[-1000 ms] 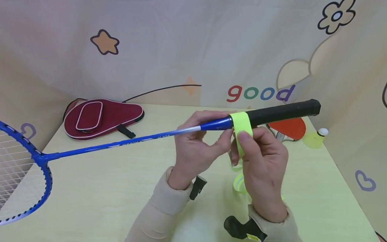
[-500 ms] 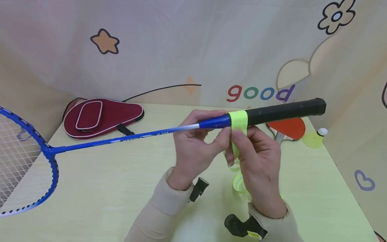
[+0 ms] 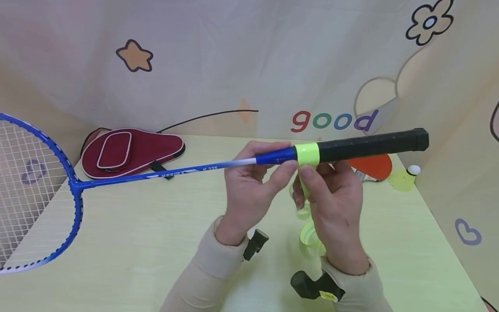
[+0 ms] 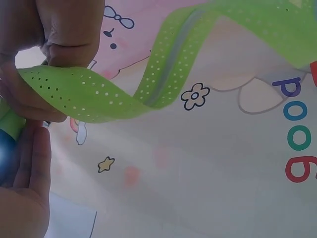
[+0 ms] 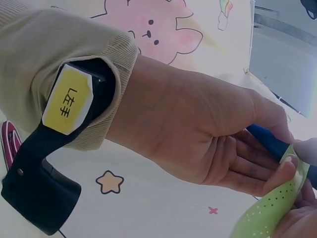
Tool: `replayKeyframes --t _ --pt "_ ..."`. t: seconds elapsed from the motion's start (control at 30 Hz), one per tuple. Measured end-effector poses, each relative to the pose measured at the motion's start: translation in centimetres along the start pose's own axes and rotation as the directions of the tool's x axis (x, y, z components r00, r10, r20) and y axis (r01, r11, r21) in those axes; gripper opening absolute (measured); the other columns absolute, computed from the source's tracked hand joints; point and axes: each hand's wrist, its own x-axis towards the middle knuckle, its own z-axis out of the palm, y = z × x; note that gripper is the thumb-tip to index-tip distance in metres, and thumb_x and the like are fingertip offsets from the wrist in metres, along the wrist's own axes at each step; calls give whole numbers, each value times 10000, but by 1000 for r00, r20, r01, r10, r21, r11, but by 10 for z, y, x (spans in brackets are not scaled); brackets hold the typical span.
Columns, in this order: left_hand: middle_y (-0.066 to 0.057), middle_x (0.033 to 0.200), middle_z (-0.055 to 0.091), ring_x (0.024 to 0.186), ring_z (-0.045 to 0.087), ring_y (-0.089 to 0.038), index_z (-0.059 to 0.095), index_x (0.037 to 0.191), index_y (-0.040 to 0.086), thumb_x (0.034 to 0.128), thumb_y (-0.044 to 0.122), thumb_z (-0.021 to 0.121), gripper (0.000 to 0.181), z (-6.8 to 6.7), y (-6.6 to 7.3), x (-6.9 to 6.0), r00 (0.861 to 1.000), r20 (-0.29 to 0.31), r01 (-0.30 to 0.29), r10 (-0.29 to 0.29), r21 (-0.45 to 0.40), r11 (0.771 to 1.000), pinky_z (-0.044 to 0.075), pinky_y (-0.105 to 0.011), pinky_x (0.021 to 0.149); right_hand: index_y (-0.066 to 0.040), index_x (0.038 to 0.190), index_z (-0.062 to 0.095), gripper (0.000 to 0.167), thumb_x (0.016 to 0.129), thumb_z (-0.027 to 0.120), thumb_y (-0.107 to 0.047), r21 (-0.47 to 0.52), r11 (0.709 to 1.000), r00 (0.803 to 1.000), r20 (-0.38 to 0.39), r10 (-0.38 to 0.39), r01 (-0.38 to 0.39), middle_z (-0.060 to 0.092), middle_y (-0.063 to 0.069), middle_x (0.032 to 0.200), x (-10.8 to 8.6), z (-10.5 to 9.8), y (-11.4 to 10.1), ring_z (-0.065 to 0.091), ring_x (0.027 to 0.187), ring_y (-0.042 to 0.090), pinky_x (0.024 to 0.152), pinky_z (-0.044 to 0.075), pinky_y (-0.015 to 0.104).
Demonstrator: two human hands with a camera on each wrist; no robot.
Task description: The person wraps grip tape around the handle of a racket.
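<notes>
A blue badminton racket [image 3: 195, 169] is held above the table, its strung head at the left and its black handle [image 3: 372, 144] tilting slightly up to the right. My left hand [image 3: 251, 199] grips it near the blue cone, the thumb close to the tape's edge. A neon yellow-green overgrip tape [image 3: 308, 154] goes round the handle's start beside the cone. My right hand [image 3: 339, 212] pinches the tape just below the handle. In the left wrist view, the tape's loose, perforated length [image 4: 84, 96] hangs twisted from the fingers. Part of the tape is hidden behind my right hand.
A dark red paddle case [image 3: 134, 154] lies at the table's back left. A red table tennis paddle [image 3: 376, 167] and a yellow shuttlecock [image 3: 403, 178] lie at the right. Curls of loose tape [image 3: 308, 234] hang below the hands. A printed curtain [image 3: 218, 65] stands behind.
The racket has shifted to the right and its head has risen. Less tape shows between handle and right thumb, and the band lies flatter. The right hand has moved slightly left.
</notes>
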Motion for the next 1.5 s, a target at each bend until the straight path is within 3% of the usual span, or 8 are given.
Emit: replayKeyframes --t 0.1,0.3,0.43,0.6,0.73,0.93,1.1,1.5 --pt "-342 1014 614 884 663 -180 570 1065 -172 880 347 730 574 0 0 0 1000 -12 0 0 -2 1000 577 -389 833 16 1261 486 321 946 544 43 5 1000 1000 -11 -13 13 626 156 940 1 0 1 518 577 209 488 495 230" --pt "-333 984 615 866 653 -191 582 1046 -165 886 327 729 538 0 0 -1 1000 -22 4 -4 5 1000 576 -362 821 53 1152 558 220 933 562 30 -9 997 996 -44 -73 73 618 130 855 0 3 5 511 557 194 480 483 228" --pt "-320 998 601 904 629 -236 582 1042 -158 899 313 716 511 3 0 1 1000 -14 -11 11 -5 1000 554 -347 822 48 1145 557 215 931 545 34 5 998 995 -74 -63 64 619 122 832 -1 3 5 508 554 190 479 479 226" --pt "-388 1136 557 1083 591 -397 494 1146 -176 919 239 697 515 5 2 4 998 53 -31 37 -112 993 486 -496 952 42 1133 566 203 934 529 25 9 1000 994 -108 -22 24 600 122 820 -1 3 2 499 550 197 468 472 223" --pt "-431 1131 537 1079 612 -398 444 1192 -189 915 193 697 535 7 1 4 997 75 -19 32 -166 986 494 -466 961 50 1134 570 203 937 529 25 13 1000 993 -117 -8 9 597 122 824 -1 2 0 493 550 200 461 465 223" --pt "-410 1092 573 1033 628 -426 514 1110 -208 894 183 695 483 7 2 2 998 43 -36 41 -119 992 543 -432 897 56 1133 574 202 936 537 29 -13 1000 994 -106 -2 0 590 133 837 -1 2 -4 495 548 203 468 474 227" --pt "-381 1072 603 988 663 -356 546 1081 -191 890 213 694 471 7 3 1 1000 8 -24 25 -90 996 565 -400 856 58 1112 589 187 933 539 36 -31 999 995 -98 -16 13 586 125 812 -1 3 -4 496 544 199 463 470 229" --pt "-373 1054 617 982 680 -312 553 1060 -184 862 237 715 492 7 4 0 998 -58 -23 19 -74 997 568 -434 856 59 1101 592 175 929 560 49 -86 995 996 -79 -47 41 558 112 735 -2 3 -2 490 536 195 460 464 218"
